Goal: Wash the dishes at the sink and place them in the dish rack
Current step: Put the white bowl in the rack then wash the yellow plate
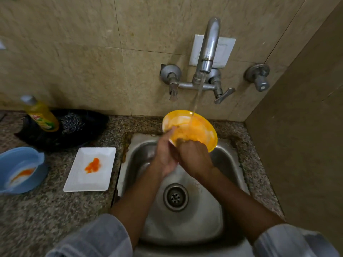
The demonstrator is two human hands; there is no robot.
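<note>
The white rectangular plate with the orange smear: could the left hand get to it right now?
Probably yes, once freed: the left hand holds the yellow plate, and the white plate lies unobstructed beside the sink.

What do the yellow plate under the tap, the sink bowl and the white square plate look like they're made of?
Yellow plate: probably plastic or melamine; flat saturated colour with pale patches, thin rim.
Sink: stainless steel, by its dull brushed grey sheen and metal drain.
White square plate: glossy and opaque, either ceramic or melamine; the picture does not settle which.
</note>
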